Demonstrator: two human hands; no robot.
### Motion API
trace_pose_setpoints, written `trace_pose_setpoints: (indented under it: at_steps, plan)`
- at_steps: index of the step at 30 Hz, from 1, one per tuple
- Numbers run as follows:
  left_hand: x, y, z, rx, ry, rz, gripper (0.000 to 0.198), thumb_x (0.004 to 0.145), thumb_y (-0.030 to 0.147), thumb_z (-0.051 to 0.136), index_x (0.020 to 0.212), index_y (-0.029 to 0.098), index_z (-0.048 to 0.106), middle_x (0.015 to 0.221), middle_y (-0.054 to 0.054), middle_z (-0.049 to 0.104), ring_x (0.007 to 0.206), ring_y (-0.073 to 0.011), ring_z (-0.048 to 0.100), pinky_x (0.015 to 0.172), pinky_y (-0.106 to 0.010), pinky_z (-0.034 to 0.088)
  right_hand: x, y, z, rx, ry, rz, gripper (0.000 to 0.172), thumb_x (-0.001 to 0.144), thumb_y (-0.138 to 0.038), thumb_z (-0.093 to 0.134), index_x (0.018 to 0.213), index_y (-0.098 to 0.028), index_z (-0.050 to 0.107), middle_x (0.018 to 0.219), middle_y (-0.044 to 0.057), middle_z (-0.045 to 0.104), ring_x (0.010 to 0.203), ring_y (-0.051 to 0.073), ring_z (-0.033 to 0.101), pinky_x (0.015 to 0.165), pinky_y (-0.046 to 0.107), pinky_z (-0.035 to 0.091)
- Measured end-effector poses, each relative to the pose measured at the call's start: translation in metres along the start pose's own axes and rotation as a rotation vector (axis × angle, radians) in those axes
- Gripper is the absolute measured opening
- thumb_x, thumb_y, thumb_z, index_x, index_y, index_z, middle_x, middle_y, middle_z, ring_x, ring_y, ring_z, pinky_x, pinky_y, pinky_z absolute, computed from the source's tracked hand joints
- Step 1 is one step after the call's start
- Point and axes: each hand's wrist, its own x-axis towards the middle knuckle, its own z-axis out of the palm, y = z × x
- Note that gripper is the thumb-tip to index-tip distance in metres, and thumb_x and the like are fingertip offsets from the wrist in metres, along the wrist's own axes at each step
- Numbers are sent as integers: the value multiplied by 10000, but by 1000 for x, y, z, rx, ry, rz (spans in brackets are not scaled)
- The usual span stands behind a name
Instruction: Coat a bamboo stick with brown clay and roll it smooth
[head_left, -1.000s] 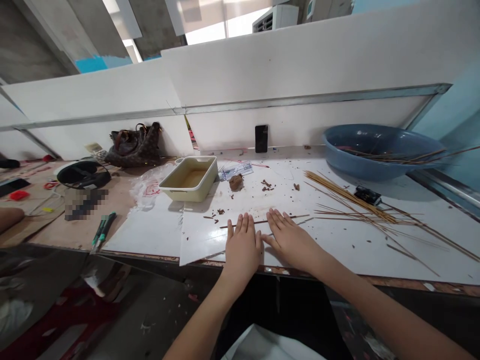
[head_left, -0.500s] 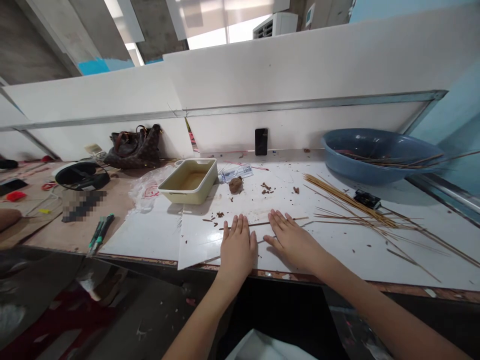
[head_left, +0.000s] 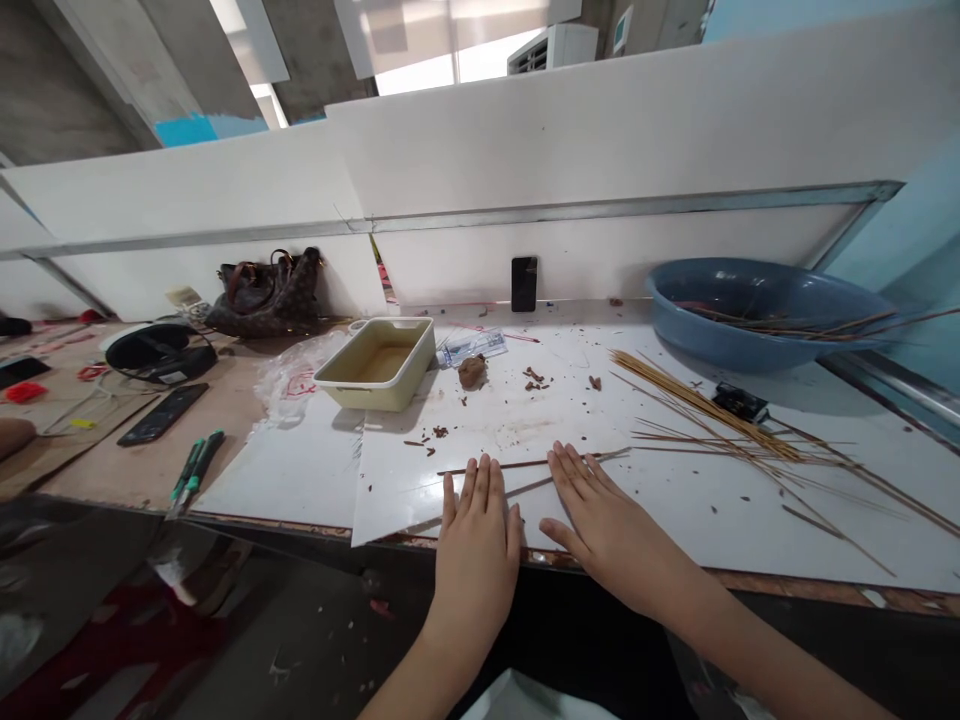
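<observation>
My left hand (head_left: 477, 540) lies flat, fingers stretched forward, its fingertips at a thin brown stick (head_left: 525, 464) on the white board (head_left: 540, 420). Beside it, my right hand (head_left: 611, 520) is also flat and open, with its fingertips on the same stick farther right. The stick runs sideways under both hands, partly hidden by the fingers. A brown lump (head_left: 472, 372) of clay-like material sits beyond them. Small brown crumbs (head_left: 439, 432) and bits are scattered around it. To the right lies a loose bundle of thin sticks (head_left: 697, 400).
A cream plastic tub (head_left: 341, 394) holding liquid stands left of the lump. A blue basin (head_left: 757, 345) with sticks in it is at the back right. A phone (head_left: 524, 284) leans on the partition. Green-handled pliers (head_left: 196, 470), a remote-like black object (head_left: 163, 414) and a handbag (head_left: 262, 298) are left.
Both hands have slid back toward the table's front edge, and the thin stick has moved slightly nearer with them. The hands stay flat.
</observation>
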Motion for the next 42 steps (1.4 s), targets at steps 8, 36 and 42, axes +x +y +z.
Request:
trace_pose_setpoints:
  at_steps: [8, 36, 42]
  plan:
    - [27, 14, 6, -38, -136, 119, 598, 1111, 312, 382, 1677, 117, 392, 1745, -114, 351, 1652, -295, 276, 1364, -544, 253, 37, -17, -7, 89, -88, -43, 835, 1120, -647, 271, 1711, -59, 231, 1767, 190, 202, 1670, 308, 176, 1361, 545, 229]
    - [32, 3, -2, -56, -180, 8, 577, 1114, 284, 363, 1627, 32, 442, 1702, -172, 415, 1628, -297, 339, 1359, -554, 242, 37, -10, -1, -29, -40, -41, 805, 1132, -605, 271, 1703, -37, 271, 1733, 238, 313, 1650, 325, 269, 1354, 602, 191]
    - [31, 1, -2, -60, -153, -30, 577, 1114, 300, 389, 1633, 52, 440, 1711, -164, 403, 1629, -289, 338, 1355, -553, 260, 37, -5, 4, -54, -5, -42, 780, 1138, -575, 297, 1706, -42, 263, 1730, 249, 313, 1647, 335, 277, 1338, 624, 223]
